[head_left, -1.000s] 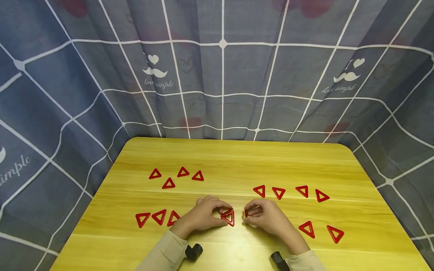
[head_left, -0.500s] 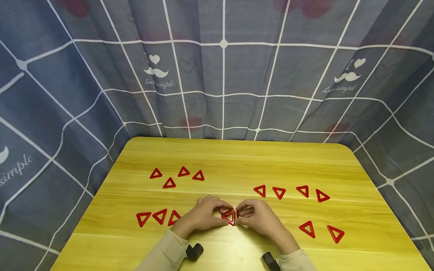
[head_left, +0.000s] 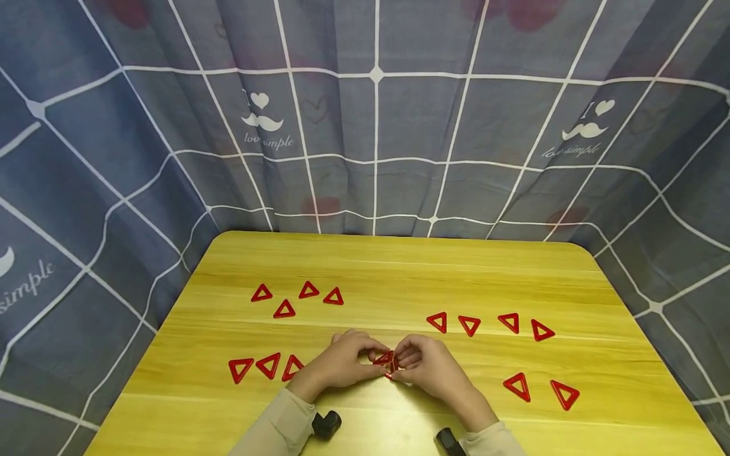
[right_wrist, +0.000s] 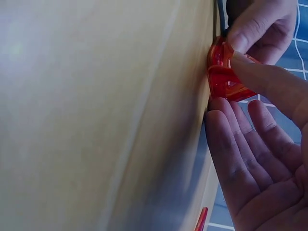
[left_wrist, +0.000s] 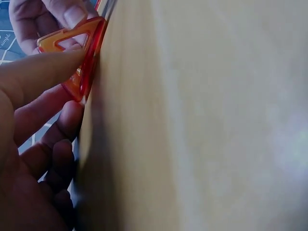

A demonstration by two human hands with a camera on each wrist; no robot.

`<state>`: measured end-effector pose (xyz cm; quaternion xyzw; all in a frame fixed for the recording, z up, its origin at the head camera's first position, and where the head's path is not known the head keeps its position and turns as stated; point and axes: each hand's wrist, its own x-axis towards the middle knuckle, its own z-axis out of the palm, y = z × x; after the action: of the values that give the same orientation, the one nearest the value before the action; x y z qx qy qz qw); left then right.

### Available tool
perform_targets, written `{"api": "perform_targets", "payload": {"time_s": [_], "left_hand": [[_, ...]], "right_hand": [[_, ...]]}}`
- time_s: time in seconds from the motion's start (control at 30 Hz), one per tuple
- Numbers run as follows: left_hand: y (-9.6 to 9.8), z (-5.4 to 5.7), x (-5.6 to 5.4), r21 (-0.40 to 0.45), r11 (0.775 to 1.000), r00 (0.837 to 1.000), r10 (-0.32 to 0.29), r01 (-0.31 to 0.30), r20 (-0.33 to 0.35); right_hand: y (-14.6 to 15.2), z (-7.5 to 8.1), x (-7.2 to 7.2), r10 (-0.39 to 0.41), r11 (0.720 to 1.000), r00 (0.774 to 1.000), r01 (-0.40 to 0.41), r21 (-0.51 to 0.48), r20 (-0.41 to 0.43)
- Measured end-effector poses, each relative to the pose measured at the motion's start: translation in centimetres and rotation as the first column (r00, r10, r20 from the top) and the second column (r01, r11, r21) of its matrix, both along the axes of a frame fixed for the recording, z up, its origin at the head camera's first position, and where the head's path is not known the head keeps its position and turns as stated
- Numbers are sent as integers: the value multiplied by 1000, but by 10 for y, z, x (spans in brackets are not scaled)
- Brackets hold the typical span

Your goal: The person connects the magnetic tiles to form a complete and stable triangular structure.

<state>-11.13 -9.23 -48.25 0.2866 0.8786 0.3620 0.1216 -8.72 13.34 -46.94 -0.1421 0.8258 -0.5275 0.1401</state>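
Note:
At the front middle of the table, both hands meet over a small group of red plastic triangles [head_left: 385, 358] with hollow centres. My left hand [head_left: 344, 362] pinches them from the left with thumb and fingers. From the right, my right hand [head_left: 426, 367] pinches another triangle against that group. In the left wrist view, a translucent triangle [left_wrist: 97, 45] stands tilted up at the tabletop, partly covered by the thumb. The right wrist view shows adjoining tilted triangles [right_wrist: 220, 83] between the two hands. Fingers hide part of how their edges join.
Several loose red triangles [head_left: 284, 309] lie flat at the back left, and more triangles [head_left: 268, 365] lie left of my left hand. Others [head_left: 469, 325] spread along the right side, two [head_left: 516, 386] nearer the front. A grid-patterned curtain [head_left: 374, 145] surrounds the wooden table [head_left: 388, 272].
My right hand has moved left, bringing its triangle from a gap away up against the triangles in my left hand. The left hand stays nearly still; the loose triangles have not moved.

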Motion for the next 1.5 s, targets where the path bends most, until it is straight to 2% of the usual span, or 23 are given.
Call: {"api": "perform_targets", "payload": {"time_s": [0.23,0.53,0.77,0.9,1.1,1.27,1.5], "left_hand": [[-1,0,0,-5,1000,1000,-6,6,3],[2,4,2,-44,998,999,-35,34,-13],[-1,3,2,-23,1000,1000,-14,14,28],[-2,4,3,-15,999,999,-31,32,27],[-1,5,4,-6,997,997,-83,83,-9],[-1,5,5,3,998,998,-66,66,0],[0,3,5,-13,999,998,-51,51,27]], "right_hand": [[-1,0,3,-25,1000,999,24,7,32],[0,-1,1,-7,999,999,6,33,32],[2,-2,-2,27,999,999,-28,45,26],[3,-1,-2,37,997,999,-38,67,15],[5,2,-2,-18,989,999,22,148,-29],[4,3,-3,-65,975,996,77,207,-62],[0,3,-6,-103,934,983,148,326,-151]]}}
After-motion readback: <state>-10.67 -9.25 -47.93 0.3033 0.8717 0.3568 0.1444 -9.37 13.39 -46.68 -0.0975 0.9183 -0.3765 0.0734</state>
